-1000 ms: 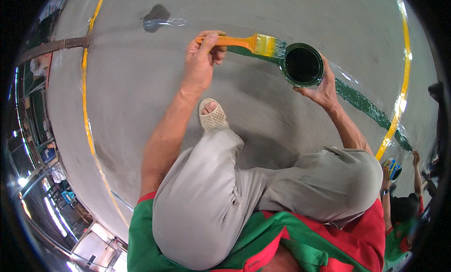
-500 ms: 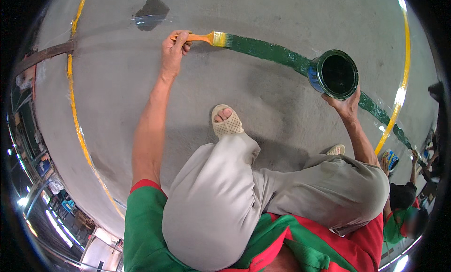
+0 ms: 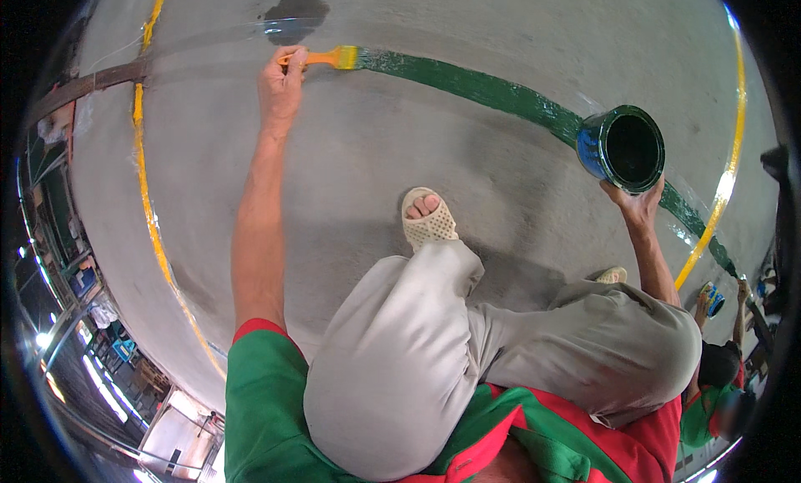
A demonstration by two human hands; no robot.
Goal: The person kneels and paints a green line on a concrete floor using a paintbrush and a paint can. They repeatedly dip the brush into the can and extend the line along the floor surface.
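Observation:
My left hand [image 3: 281, 91] is closed round the orange handle of a paintbrush [image 3: 342, 57], whose bristles touch the floor at the left end of a wet green stripe [image 3: 467, 83]. At the right, my right hand [image 3: 638, 201] supports a paint can [image 3: 588, 145] from below and tilts it so that its open mouth shows. Dark green paint [image 3: 632, 152] lies inside the can, and its outer wall is partly blue. Behind the can the stripe passes out of sight, then shows again on its far side. Some of my right fingers are hidden beneath the can.
Grey concrete floor [image 3: 359, 141] surrounds me. Yellow lines run at left [image 3: 146, 183] and right [image 3: 724, 183]. A dark wet patch [image 3: 296, 14] lies beyond my left hand. My sandalled foot [image 3: 430, 220] is planted below the stripe. At lower right a co-worker [image 3: 719, 366] holds another can [image 3: 712, 299].
The paintbrush in my left hand has moved left along the floor, and the green stripe is longer at that end. In the picture, the can sits farther right and slightly lower.

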